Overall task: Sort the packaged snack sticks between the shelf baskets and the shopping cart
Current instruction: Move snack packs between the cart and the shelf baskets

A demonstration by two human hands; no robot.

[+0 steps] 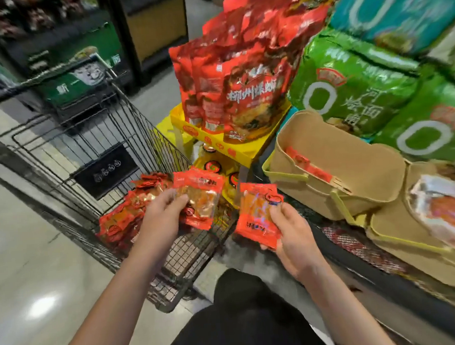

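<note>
Head view. Left hand (167, 210) pinching glossy red snack packets (200, 198) over wire shopping cart (91, 143), above near rim; more packets heaped (125, 216) inside. Right hand (288, 230) gripping second red packet bundle (258, 213) in gap between cart and shelf edge. Tan rounded basket (354, 170) just right, one red packet (308, 167) inside; next basket (400, 231) holding packets too.

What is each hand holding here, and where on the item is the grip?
Left hand pinches a red snack packet at its left edge. Right hand grips another red packet along its lower right side.
</note>
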